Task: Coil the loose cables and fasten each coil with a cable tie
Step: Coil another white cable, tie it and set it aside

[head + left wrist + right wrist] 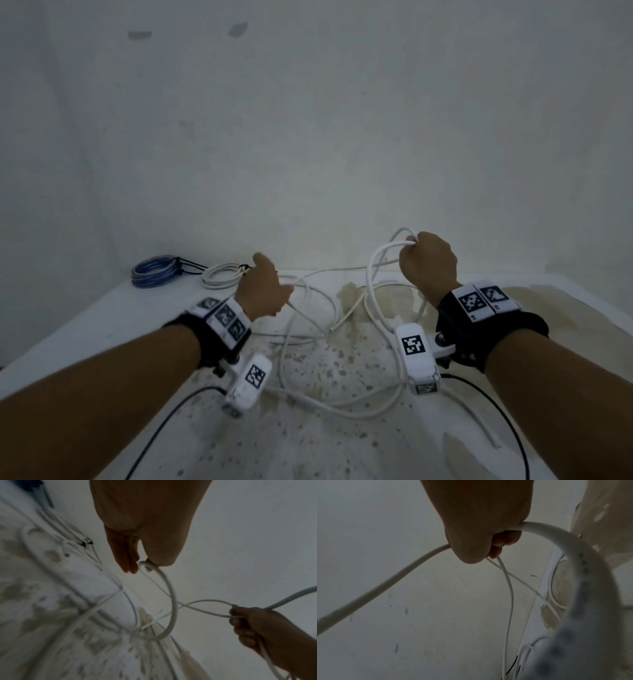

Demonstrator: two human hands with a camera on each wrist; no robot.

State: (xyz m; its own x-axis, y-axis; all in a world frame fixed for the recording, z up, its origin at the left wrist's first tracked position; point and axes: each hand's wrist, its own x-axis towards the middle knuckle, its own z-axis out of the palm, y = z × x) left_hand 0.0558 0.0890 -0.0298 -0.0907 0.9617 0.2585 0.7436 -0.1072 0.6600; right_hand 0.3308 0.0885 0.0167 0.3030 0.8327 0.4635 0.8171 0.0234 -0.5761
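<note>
Our right hand (428, 265), right of centre in the head view, is fisted around gathered loops of the white cable (308, 404), whose slack sprawls across the table (85, 329) at lower centre. Our left hand (262, 291) pinches a strand with fingers nearly straight. We should feed even loops rightward, untwisting as we go.

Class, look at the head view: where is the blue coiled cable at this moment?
The blue coiled cable lies at the table's far left corner against the wall, just left of the tied white coil and beyond the left hand.
</note>
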